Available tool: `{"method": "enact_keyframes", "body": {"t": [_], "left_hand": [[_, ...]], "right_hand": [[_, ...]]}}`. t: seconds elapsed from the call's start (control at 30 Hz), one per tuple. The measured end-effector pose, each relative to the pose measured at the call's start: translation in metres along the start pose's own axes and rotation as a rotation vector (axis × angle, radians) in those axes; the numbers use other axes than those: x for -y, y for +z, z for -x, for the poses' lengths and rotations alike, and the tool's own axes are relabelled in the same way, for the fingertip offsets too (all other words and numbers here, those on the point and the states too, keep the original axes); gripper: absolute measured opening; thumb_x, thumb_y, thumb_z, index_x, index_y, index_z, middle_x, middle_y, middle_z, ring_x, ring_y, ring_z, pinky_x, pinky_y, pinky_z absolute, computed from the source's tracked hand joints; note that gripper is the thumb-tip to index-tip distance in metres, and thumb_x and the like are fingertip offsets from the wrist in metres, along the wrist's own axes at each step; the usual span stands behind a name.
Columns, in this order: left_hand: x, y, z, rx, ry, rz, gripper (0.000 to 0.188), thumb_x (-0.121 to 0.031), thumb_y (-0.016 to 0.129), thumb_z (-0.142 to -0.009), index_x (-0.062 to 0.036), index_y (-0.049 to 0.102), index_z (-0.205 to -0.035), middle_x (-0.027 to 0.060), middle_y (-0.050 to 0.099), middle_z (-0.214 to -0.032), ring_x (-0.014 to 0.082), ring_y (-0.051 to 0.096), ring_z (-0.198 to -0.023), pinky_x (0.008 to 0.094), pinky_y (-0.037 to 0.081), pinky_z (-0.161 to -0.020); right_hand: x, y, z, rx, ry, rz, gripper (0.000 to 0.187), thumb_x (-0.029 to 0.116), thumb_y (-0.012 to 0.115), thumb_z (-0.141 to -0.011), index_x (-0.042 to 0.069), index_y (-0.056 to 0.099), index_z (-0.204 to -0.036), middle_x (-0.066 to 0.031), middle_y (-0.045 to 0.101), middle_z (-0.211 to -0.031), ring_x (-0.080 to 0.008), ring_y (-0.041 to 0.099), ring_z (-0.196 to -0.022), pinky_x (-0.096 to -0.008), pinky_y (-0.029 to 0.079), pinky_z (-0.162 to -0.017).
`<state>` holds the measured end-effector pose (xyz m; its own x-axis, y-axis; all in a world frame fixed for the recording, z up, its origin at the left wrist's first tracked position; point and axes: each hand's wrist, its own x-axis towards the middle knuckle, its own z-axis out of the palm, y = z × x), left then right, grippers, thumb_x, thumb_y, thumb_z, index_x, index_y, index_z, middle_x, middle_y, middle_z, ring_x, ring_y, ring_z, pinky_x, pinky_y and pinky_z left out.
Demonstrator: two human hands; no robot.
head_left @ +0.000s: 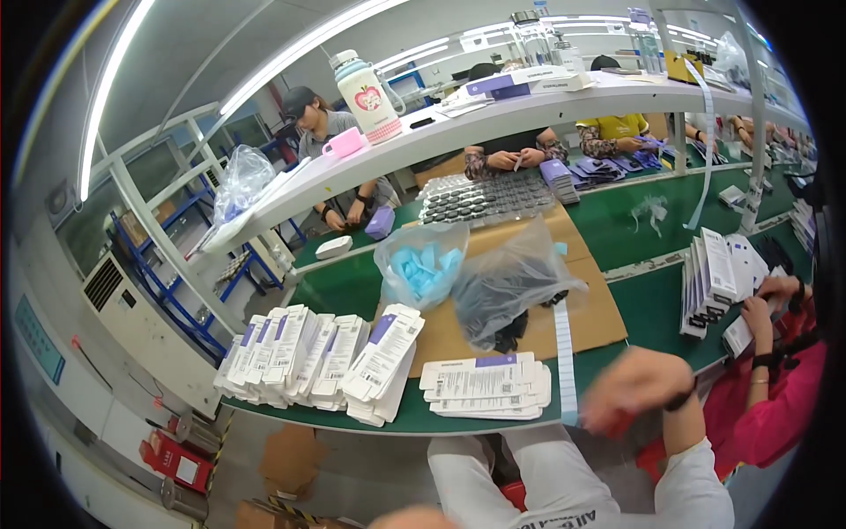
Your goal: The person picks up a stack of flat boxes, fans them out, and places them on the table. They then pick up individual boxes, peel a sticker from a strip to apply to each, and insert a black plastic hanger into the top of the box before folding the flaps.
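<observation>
My right hand is smeared by motion above the front edge of the green table, and its fingers cannot be made out. It is close to a pale blue-and-white strip that hangs over the edge. Of my left hand only a blurred piece shows at the bottom rim, with its fingers hidden. A stack of flat white-and-purple cartons lies in front of me. Left of it, several more bundles of folded cartons lean together.
A bag of light blue pieces and a bag of black parts lie on brown cardboard. Above runs a white shelf bearing a bottle and a pink cup. A co-worker in a pink sleeve sits close on the right.
</observation>
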<state>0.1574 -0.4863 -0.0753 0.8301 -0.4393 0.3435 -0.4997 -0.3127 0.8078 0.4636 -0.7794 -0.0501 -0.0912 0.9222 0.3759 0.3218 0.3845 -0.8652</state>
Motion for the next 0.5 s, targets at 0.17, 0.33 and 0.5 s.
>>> {"method": "enact_keyframes", "body": {"t": [0.17, 0.33, 0.5], "left_hand": [[0.123, -0.049, -0.091, -0.043, -0.31, -0.731, 0.07, -0.033, 0.084, -0.067, -0.0092, 0.06, -0.128, 0.0123, 0.058, -0.132, 0.0346, 0.047, -0.129, 0.0434, 0.037, -0.107], [0.189, -0.081, -0.104, 0.058, -0.543, -0.698, 0.101, -0.041, 0.089, -0.055, -0.0098, 0.047, -0.141, 0.0149, 0.047, -0.141, 0.034, 0.043, -0.131, 0.0433, 0.036, -0.108], [0.185, -0.078, -0.105, 0.113, -0.604, -0.765, 0.11, -0.054, 0.089, -0.051, -0.0105, 0.046, -0.142, 0.0147, 0.044, -0.14, 0.0374, 0.038, -0.131, 0.0466, 0.031, -0.109]], "right_hand": [[-0.169, -0.063, -0.05, -0.21, 0.336, 0.87, 0.021, 0.017, 0.06, -0.091, 0.008, 0.069, -0.108, -0.0105, 0.071, -0.1, -0.028, 0.068, -0.088, -0.0387, 0.053, -0.077], [-0.228, -0.081, -0.098, -0.229, 0.341, 1.017, 0.026, 0.013, 0.069, -0.08, 0.008, 0.069, -0.106, -0.0125, 0.065, -0.106, -0.0332, 0.062, -0.1, -0.0425, 0.05, -0.084], [-0.232, -0.089, -0.104, -0.234, 0.339, 1.011, 0.03, 0.015, 0.075, -0.074, 0.011, 0.07, -0.104, -0.0114, 0.065, -0.102, -0.0339, 0.063, -0.098, -0.0433, 0.05, -0.083]]}}
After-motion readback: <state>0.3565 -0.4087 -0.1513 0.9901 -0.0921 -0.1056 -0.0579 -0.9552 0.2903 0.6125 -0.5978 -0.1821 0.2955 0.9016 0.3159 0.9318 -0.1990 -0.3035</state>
